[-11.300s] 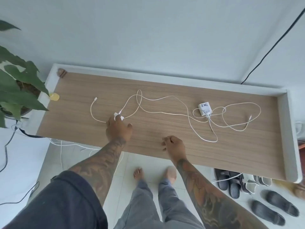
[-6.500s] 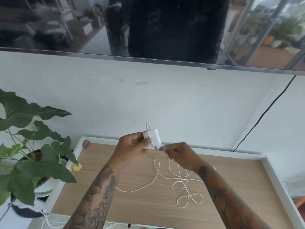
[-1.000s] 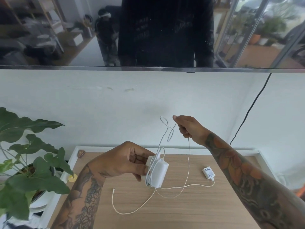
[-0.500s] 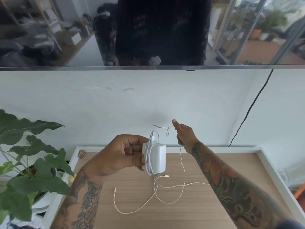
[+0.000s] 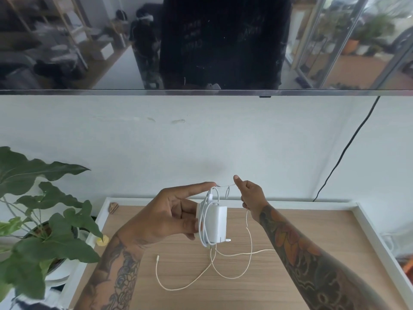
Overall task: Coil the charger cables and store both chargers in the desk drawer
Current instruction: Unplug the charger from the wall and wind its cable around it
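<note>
- White charger brick [image 5: 215, 223] sits in your left hand [image 5: 166, 217], held up above the wooden desk [image 5: 279, 276], thumb and fingers clamped on its sides, index finger stretched over the top.
- Several cable [image 5: 248, 242] turns already lie round the brick; the rest droops from your right hand [image 5: 250, 194] to the desk below the brick, with the plug end loose there.
- Your right hand pinches the cable just right of the brick's top, a small kinked loop between the two hands.
- Step in hand, by my read: winding charger one; roughly half the cable looks left.
- Next move probably calls for shaking out that kink, then carrying the strand round the brick and keeping light tension.
- Second charger and drawer not in view; both still pending.
- Potted plant [image 5: 40, 220] stands left of the desk.
</note>
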